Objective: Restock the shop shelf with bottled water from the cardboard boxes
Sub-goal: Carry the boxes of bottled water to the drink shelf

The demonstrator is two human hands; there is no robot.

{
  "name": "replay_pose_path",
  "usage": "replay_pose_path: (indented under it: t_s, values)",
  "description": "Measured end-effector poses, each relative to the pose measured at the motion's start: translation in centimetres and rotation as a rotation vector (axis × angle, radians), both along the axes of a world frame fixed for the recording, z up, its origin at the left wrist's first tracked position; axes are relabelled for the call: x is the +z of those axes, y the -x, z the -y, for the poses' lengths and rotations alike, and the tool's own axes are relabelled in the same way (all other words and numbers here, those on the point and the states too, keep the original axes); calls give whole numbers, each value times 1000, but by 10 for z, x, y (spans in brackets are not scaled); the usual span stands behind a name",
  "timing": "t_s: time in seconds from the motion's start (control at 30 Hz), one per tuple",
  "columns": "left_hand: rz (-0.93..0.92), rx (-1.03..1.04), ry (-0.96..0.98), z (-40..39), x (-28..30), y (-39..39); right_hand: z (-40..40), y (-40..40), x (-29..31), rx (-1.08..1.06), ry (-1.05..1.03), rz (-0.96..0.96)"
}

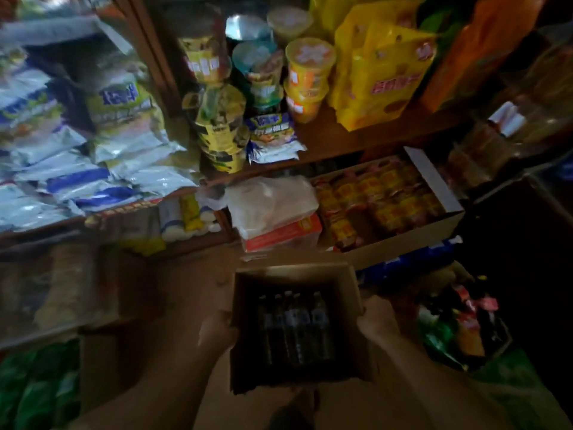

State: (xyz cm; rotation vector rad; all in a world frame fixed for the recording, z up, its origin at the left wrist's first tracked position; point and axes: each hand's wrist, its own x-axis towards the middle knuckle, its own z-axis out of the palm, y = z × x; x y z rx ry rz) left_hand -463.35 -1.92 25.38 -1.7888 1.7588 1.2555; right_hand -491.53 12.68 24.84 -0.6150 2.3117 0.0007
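An open brown cardboard box (297, 273) sits low in the middle of the view, in dim light. Several water bottles (294, 324) with dark caps and blue labels lie side by side inside it. My left hand (217, 332) grips the box's left wall, with the fingers curled over the rim. My right hand (376, 321) grips the right wall the same way. The wooden shop shelf (341, 144) stands behind the box, packed with goods.
Cup noodles (305, 72) and yellow snack bags (381, 72) fill the upper shelf. An open carton of red and yellow packets (384, 200) sits right of centre, blue-white bags (62, 169) at left. Green packs (34, 389) lie at lower left, mixed snacks (459, 324) at lower right.
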Motion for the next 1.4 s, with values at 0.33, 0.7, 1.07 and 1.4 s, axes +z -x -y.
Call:
replay_pose_path:
  t_s: [0.33,0.7,1.07,1.4]
  values:
    - [55,270,-88,22,-126,70,35,86,-201,128,-107,28]
    - [106,514,-58,35,-216,111,86,116,-253,211,-62,22]
    - [48,545,-111,15,-169,108,96,104,-160,314,-27,93]
    - [22,206,-124,5,-1,54,138,34,13,779,180,50]
